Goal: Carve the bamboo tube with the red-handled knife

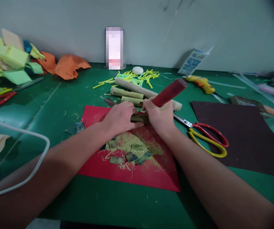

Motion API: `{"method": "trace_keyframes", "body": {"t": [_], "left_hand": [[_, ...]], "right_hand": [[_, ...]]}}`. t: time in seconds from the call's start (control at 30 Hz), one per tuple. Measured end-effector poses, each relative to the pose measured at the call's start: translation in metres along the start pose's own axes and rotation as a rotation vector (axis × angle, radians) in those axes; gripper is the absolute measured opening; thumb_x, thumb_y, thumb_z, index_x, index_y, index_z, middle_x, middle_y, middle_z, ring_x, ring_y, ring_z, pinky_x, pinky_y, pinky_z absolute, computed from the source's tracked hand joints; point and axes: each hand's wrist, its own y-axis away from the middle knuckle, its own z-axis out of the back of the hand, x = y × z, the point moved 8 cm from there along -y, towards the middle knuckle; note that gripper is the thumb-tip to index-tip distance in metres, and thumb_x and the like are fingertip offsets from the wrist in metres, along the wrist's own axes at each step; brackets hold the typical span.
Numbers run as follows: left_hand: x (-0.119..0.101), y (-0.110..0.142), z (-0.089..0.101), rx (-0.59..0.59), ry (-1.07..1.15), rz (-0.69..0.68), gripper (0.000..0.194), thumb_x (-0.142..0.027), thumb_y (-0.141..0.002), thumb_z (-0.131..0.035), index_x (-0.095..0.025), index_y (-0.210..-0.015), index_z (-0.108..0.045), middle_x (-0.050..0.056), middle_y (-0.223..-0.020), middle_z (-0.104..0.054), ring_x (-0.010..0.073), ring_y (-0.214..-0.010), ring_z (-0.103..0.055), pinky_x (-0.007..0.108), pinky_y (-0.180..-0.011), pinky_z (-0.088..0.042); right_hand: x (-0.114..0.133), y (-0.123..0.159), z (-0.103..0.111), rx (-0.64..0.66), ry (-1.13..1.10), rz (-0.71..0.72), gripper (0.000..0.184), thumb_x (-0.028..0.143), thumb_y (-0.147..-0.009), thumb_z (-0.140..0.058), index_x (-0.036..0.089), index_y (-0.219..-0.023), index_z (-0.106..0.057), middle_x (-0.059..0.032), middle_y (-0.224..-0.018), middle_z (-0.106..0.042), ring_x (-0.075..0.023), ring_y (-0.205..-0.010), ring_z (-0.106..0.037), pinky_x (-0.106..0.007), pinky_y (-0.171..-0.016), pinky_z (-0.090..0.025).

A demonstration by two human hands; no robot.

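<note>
My left hand [120, 116] presses down on a short greenish bamboo piece [139, 118] above the red sheet [127, 181]. Wrapped in my right hand [162, 117] is a tool with a thick red round handle [170, 92], which slants up to the right. Its working end is hidden behind my fingers, close to the bamboo piece. Pale shavings and dark chips [117, 159] lie scattered on the red sheet below my hands. Just beyond them rest two bamboo pieces [126, 93] and a longer pale stick [137, 86].
Scissors [208, 140] with red and yellow handles lie right of my right hand, partly over a dark brown sheet [242, 136]. A yellow glue gun [200, 83], a milk carton [191, 62], cut yellow straws [151, 76] and a phone [114, 47] stand behind. Folded papers [10, 58] fill the left.
</note>
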Motion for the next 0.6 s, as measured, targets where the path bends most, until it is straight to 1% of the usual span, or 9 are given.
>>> {"method": "trace_keyframes", "body": {"t": [0.23, 0.3, 0.37, 0.43, 0.5, 0.6], "left_hand": [[-0.0015, -0.0002, 0.0005, 0.035, 0.008, 0.026, 0.033, -0.048, -0.083, -0.073, -0.016, -0.090, -0.071, 0.009, -0.094, -0.066, 0.0267, -0.095, -0.062, 0.039, -0.077, -0.050], [-0.0016, -0.0005, 0.0003, 0.033, 0.013, 0.023, 0.032, -0.048, -0.083, -0.072, -0.016, -0.090, -0.071, 0.009, -0.094, -0.066, 0.0266, -0.096, -0.061, 0.039, -0.078, -0.051], [-0.0015, -0.0005, -0.0010, 0.039, 0.015, 0.020, 0.033, -0.048, -0.084, -0.071, -0.016, -0.090, -0.071, 0.009, -0.094, -0.065, 0.0269, -0.096, -0.061, 0.040, -0.079, -0.051], [-0.0012, -0.0004, -0.0018, 0.042, 0.013, 0.018, 0.033, -0.049, -0.084, -0.071, -0.016, -0.090, -0.071, 0.010, -0.093, -0.065, 0.0271, -0.096, -0.061, 0.040, -0.079, -0.051], [-0.0019, -0.0003, -0.0014, 0.037, 0.006, 0.009, 0.033, -0.049, -0.085, -0.071, -0.016, -0.090, -0.071, 0.009, -0.093, -0.065, 0.0269, -0.095, -0.061, 0.040, -0.078, -0.051], [-0.0043, 0.0000, -0.0009, 0.047, -0.016, 0.000, 0.034, -0.048, -0.085, -0.072, -0.015, -0.092, -0.071, 0.010, -0.094, -0.065, 0.0264, -0.095, -0.061, 0.039, -0.079, -0.051]], "right_hand": [[0.0015, -0.0002, -0.0021, 0.026, 0.005, 0.000, 0.024, 0.019, -0.071, -0.058, 0.022, -0.050, -0.049, 0.0026, -0.051, -0.049, -0.0120, -0.054, -0.046, -0.029, -0.053, -0.037], [0.0012, -0.0001, -0.0021, 0.038, -0.005, 0.013, 0.027, 0.023, -0.074, -0.060, 0.022, -0.050, -0.048, 0.0028, -0.050, -0.049, -0.0121, -0.053, -0.045, -0.029, -0.053, -0.037], [0.0008, -0.0005, -0.0017, 0.045, -0.021, 0.022, 0.032, 0.032, -0.079, -0.061, 0.022, -0.050, -0.049, 0.0020, -0.051, -0.050, -0.0126, -0.054, -0.047, -0.029, -0.054, -0.039], [0.0007, -0.0016, -0.0013, 0.048, -0.032, 0.029, 0.036, 0.037, -0.082, -0.059, 0.022, -0.051, -0.051, 0.0008, -0.052, -0.053, -0.0133, -0.055, -0.049, -0.029, -0.055, -0.041], [0.0020, -0.0030, -0.0015, 0.051, -0.034, 0.046, 0.035, 0.032, -0.083, -0.056, 0.022, -0.050, -0.053, 0.0000, -0.053, -0.054, -0.0137, -0.056, -0.050, -0.029, -0.055, -0.042], [0.0040, -0.0037, 0.0002, 0.026, -0.031, 0.062, 0.027, 0.022, -0.077, -0.054, 0.022, -0.050, -0.054, -0.0004, -0.054, -0.054, -0.0142, -0.059, -0.051, -0.028, -0.055, -0.042]]}}
